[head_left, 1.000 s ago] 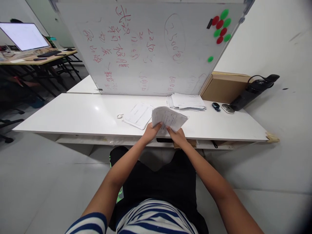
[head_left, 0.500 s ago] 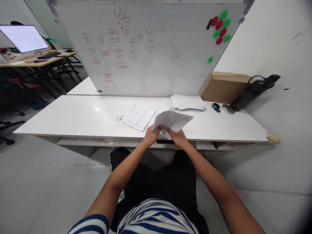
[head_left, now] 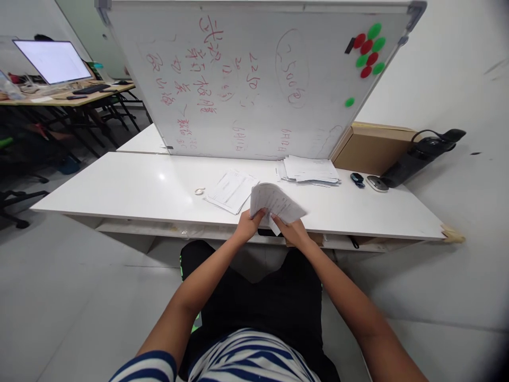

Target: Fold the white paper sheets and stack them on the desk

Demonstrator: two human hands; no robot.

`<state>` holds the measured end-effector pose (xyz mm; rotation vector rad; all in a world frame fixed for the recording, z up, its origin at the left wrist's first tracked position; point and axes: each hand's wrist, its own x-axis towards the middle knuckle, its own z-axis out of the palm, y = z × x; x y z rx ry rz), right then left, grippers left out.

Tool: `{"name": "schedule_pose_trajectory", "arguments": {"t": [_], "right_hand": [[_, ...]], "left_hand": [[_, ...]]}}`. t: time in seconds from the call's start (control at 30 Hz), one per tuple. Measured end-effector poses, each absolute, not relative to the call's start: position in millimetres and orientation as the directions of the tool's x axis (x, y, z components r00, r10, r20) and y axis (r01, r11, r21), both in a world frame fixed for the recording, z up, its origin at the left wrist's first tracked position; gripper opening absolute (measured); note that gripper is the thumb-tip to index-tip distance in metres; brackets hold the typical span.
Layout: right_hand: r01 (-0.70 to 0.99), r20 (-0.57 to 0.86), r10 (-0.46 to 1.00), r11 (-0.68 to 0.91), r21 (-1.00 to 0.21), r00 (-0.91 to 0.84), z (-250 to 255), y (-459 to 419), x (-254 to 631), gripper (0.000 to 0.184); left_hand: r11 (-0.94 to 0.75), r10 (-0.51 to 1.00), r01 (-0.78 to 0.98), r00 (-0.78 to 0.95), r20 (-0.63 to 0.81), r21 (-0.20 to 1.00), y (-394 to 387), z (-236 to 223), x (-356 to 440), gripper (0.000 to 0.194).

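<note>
Between my two hands, over the desk's front edge, is a sheaf of printed paper sheets (head_left: 275, 202), bent into a curve. My left hand (head_left: 248, 225) grips its left lower corner with the thumb on top. My right hand (head_left: 292, 229) pinches the lower right part, thumb also on top; its other fingers are hidden beneath. A small pile of printed sheets (head_left: 230, 192) lies on the desk just left of the held paper. Farther back, a thicker stack of sheets (head_left: 312, 170) rests against the foot of the whiteboard.
A whiteboard (head_left: 254, 79) with red writing and magnets stands on the white desk (head_left: 131, 183). A small white ring-like item (head_left: 199, 191) lies left. At right are a cardboard box (head_left: 369, 147), a dark bottle (head_left: 417, 156), a computer mouse (head_left: 377, 183) and a watch (head_left: 357, 179).
The held sheets have become more curved, and their right side has dropped lower. My right hand has shifted slightly down. The whole view has moved a little, with the background sliding right.
</note>
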<state>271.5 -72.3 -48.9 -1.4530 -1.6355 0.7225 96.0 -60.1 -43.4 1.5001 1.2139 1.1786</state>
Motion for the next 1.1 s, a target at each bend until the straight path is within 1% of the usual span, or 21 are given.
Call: {"name": "schedule_pose_trajectory", "arguments": {"t": [0.1, 0.17, 0.23, 0.3, 0.4, 0.43, 0.5, 0.57, 0.63, 0.73, 0.8, 0.83, 0.87, 0.9, 0.93, 1.0, 1.03, 1.1], "right_hand": [[0.56, 0.231, 0.973, 0.194, -0.805, -0.005, -42, -76, 272, 0.04], [0.519, 0.233, 0.972, 0.193, -0.832, 0.011, -32, -79, 275, 0.041], [0.424, 0.216, 0.975, 0.178, -0.888, 0.042, -22, -83, 280, 0.044], [0.308, 0.214, 0.973, 0.178, -0.935, 0.087, -12, -87, 291, 0.046], [0.18, 0.185, 0.968, 0.155, -0.971, 0.168, -8, -95, 317, 0.041], [0.147, 0.147, 0.973, 0.122, -0.982, 0.178, -10, -99, 327, 0.039], [0.069, 0.014, 0.991, 0.005, -0.998, 0.134, -18, -109, 343, 0.036], [-0.019, -0.135, 0.991, -0.135, -0.991, 0.021, -28, -123, 354, 0.034], [-0.074, -0.234, 0.967, -0.242, -0.968, -0.098, -37, -139, 357, 0.033], [-0.085, -0.317, 0.923, -0.342, -0.936, -0.218, -50, -162, 354, 0.034], [-0.099, -0.338, 0.912, -0.367, -0.925, -0.232, -59, -174, 350, 0.035], [-0.118, -0.34, 0.916, -0.369, -0.922, -0.211, -63, -179, 349, 0.035], [-0.146, -0.34, 0.925, -0.365, -0.919, -0.17, -68, -184, 348, 0.035], [-0.181, -0.339, 0.934, -0.355, -0.917, -0.115, -72, -188, 347, 0.034], [-0.222, -0.34, 0.939, -0.342, -0.913, -0.048, -76, -192, 346, 0.033], [-0.312, -0.348, 0.933, -0.305, -0.9, 0.092, -81, -196, 344, 0.031], [-0.354, -0.351, 0.923, -0.279, -0.893, 0.159, -82, -197, 343, 0.029], [-0.424, -0.356, 0.892, -0.218, -0.879, 0.278, -82, -195, 342, 0.027]], "left_hand": [[-0.196, 0.979, 0.18, 0.091, 0.182, 0.964, -63, -41, 96, 0.041], [-0.19, 0.98, 0.177, 0.1, 0.175, 0.966, -66, -38, 95, 0.042], [-0.169, 0.982, 0.207, 0.119, 0.146, 0.964, -69, -33, 92, 0.043], [-0.142, 0.979, 0.249, 0.177, 0.099, 0.958, -73, -26, 89, 0.043], [-0.096, 0.933, 0.282, 0.361, -0.012, 0.955, -79, -13, 83, 0.042], [-0.075, 0.901, 0.288, 0.43, -0.059, 0.955, -81, -9, 81, 0.042], [-0.02, 0.827, 0.308, 0.54, -0.158, 0.951, -84, 0, 79, 0.042], [0.042, 0.751, 0.341, 0.609, -0.254, 0.939, -84, 6, 78, 0.041], [0.084, 0.695, 0.371, 0.643, -0.321, 0.925, -81, 9, 78, 0.04], [0.099, 0.651, 0.411, 0.662, -0.371, 0.906, -76, 7, 84, 0.041], [0.07, 0.612, 0.452, 0.685, -0.396, 0.889, -74, 5, 91, 0.04], [0.033, 0.607, 0.462, 0.696, -0.385, 0.886, -73, 5, 94, 0.039], [-0.024, 0.632, 0.456, 0.697, -0.339, 0.89, -72, 5, 98, 0.036], [-0.102, 0.686, 0.439, 0.681, -0.256, 0.893, -69, 6, 102, 0.033], [-0.193, 0.752, 0.422, 0.644, -0.144, 0.886, -66, 8, 105, 0.032], [-0.356, 0.845, 0.423, 0.527, 0.094, 0.833, -54, 12, 113, 0.034], [-0.41, 0.862, 0.444, 0.474, 0.179, 0.797, -45, 13, 116, 0.036], [-0.455, 0.874, 0.518, 0.417, 0.251, 0.724, -23, 12, 123, 0.04]]}}
